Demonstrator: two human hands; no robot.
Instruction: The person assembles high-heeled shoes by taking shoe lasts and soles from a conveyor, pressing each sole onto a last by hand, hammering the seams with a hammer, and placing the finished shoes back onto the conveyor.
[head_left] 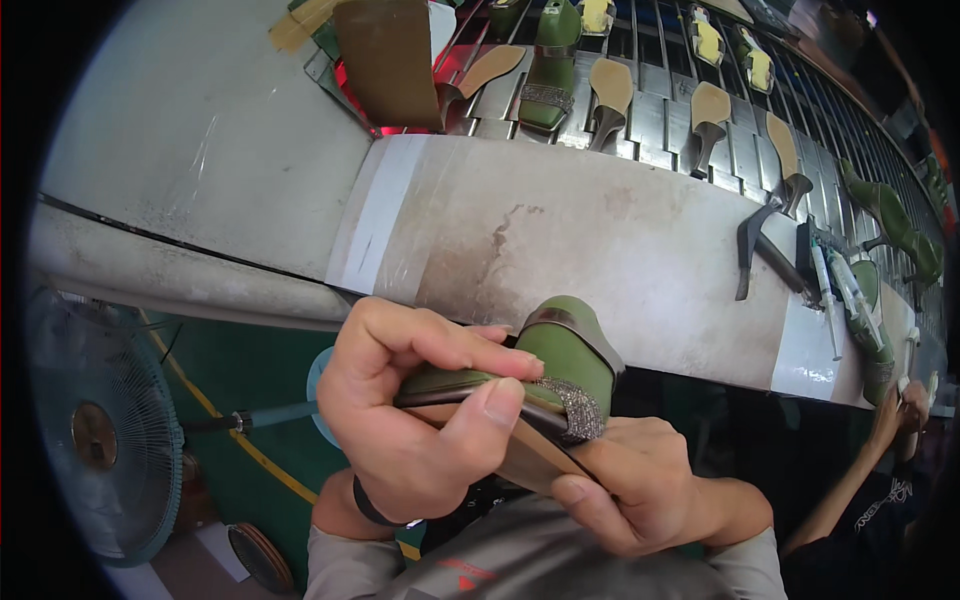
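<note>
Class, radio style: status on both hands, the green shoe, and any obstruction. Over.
Left hand pinching toe end; right hand gripping near sole. Green shoe tilted, sole partly showing. No obstruction seen; hammer lies off right.

Head-worn fisheye looks down at nearby fingers (432, 338)

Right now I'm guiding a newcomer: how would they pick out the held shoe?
Find the pale workbench, then the left hand and right hand at its near edge. Between them is a tan-soled green shoe with a glittery strap. Unlike the similar shoe on the slatted metal conveyor, it is gripped in both hands.
</note>
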